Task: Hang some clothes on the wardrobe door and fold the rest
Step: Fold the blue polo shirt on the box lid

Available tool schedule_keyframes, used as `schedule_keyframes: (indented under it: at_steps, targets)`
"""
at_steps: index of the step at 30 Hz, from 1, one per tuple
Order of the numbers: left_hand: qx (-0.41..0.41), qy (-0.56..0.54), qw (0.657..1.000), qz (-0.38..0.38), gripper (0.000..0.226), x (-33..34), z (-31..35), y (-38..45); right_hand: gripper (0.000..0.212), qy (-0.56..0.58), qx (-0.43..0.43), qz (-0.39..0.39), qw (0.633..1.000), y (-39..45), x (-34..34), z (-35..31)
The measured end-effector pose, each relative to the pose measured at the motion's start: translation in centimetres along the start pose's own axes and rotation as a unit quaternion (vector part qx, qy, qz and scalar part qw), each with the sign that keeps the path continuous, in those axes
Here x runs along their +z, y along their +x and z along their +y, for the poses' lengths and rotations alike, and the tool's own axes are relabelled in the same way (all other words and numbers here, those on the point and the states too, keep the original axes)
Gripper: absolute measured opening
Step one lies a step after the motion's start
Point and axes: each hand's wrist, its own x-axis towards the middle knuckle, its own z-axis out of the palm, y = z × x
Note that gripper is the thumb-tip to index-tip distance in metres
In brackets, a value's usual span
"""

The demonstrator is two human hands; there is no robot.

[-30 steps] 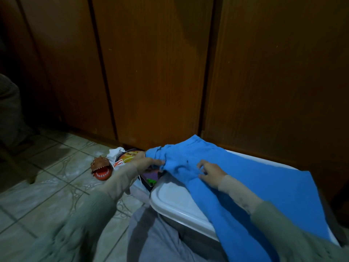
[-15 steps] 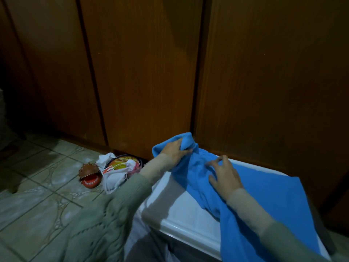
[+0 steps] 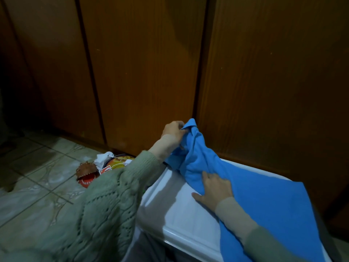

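A bright blue garment (image 3: 264, 195) lies spread over a white plastic lid (image 3: 181, 210) in front of me. My left hand (image 3: 173, 132) grips the garment's far corner and holds it lifted off the lid, close to the brown wardrobe door (image 3: 143, 72). My right hand (image 3: 215, 188) lies flat on the cloth with fingers spread, pressing it against the lid. Bunched folds of blue cloth run between the two hands.
Wooden wardrobe doors fill the background, right behind the lid. On the tiled floor (image 3: 37, 186) to the left sit a brown toothy toy (image 3: 86, 173), a white bag (image 3: 103, 157) and a round orange tin (image 3: 119, 161). A grey cloth (image 3: 143, 250) lies under the lid's near edge.
My left hand has lifted the blue garment's corner up and away, toward the wardrobe. My right hand slid nearer along the cloth and flattened on it.
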Motion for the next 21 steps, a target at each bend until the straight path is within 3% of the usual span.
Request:
schedule_keyframes:
  at_steps: [3,5,8,12,17,21]
  targets:
    - [-0.017,-0.063,0.998,-0.015,0.008,0.6,0.2,0.1,0.057,-0.014,0.011,0.071,0.997,0.9,1.1,0.2]
    - [-0.040,-0.110,0.993,-0.032,0.009,1.1,0.2,0.3,0.052,-0.012,-0.029,0.105,0.994,1.4,1.6,0.7]
    - [-0.082,-0.168,0.982,-0.035,0.021,1.5,-0.3,0.9,0.043,0.009,-0.061,0.101,0.993,1.5,2.1,1.5]
    - [-0.113,-0.205,0.972,-0.022,0.028,1.5,-0.7,1.3,0.015,0.182,-0.090,0.055,0.978,1.3,1.1,3.2]
    - [-0.112,-0.211,0.971,-0.001,0.028,1.2,-0.6,1.5,0.019,0.395,-0.148,0.015,0.907,1.4,-0.1,4.6]
    - [-0.115,-0.174,0.978,-0.003,0.028,0.9,-0.5,1.1,0.019,0.580,-0.132,0.045,0.803,0.9,-2.2,4.5]
